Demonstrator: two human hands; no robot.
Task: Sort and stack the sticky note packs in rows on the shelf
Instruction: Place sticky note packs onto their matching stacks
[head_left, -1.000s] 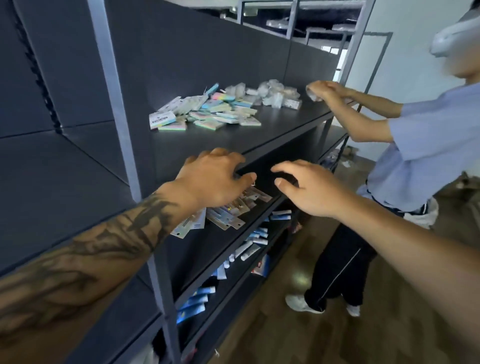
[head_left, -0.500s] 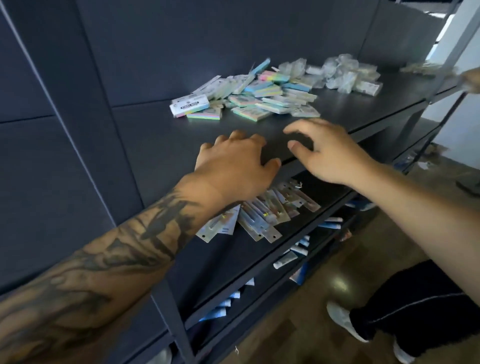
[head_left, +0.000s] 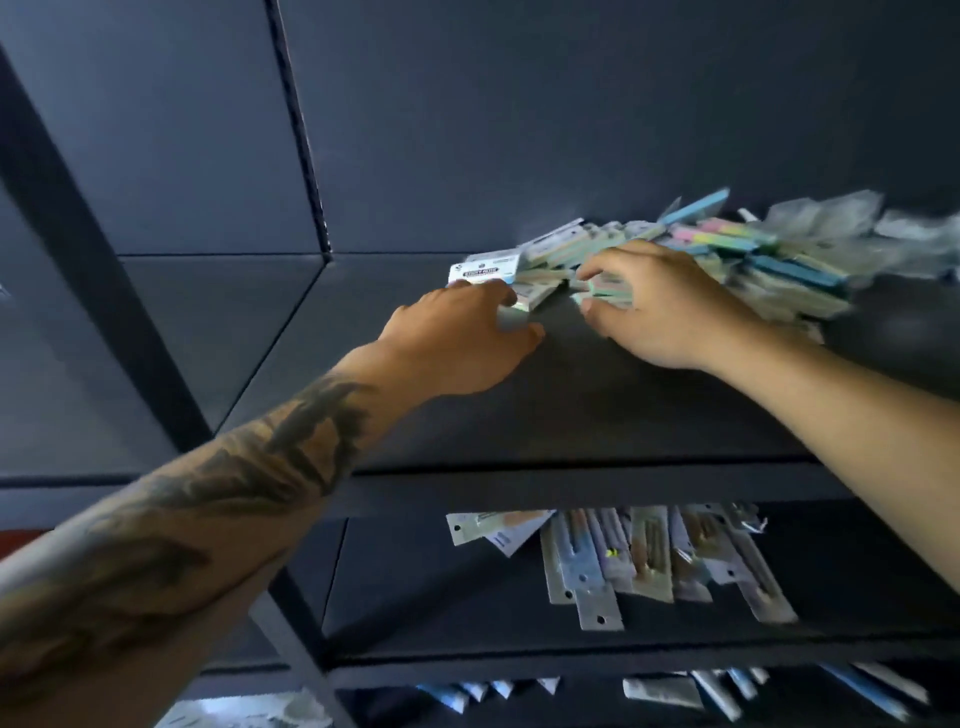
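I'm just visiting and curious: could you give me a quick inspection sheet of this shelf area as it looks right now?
Surface: dark top shelf, bare at its front and left.
Job's things: loose heap of sticky note packs toward the back right, not in rows; a white labelled pack lies at the heap's left edge.
Clutter: crinkled clear packets behind the heap; long carded blister packs on the shelf below; more blurred items on the lowest shelf.
Hands: left hand grips a pack at the heap's left edge; right hand has its fingers curled on packs at the heap's front.
Cables: nothing seen.
Surroundings: dark back panels and a metal upright.
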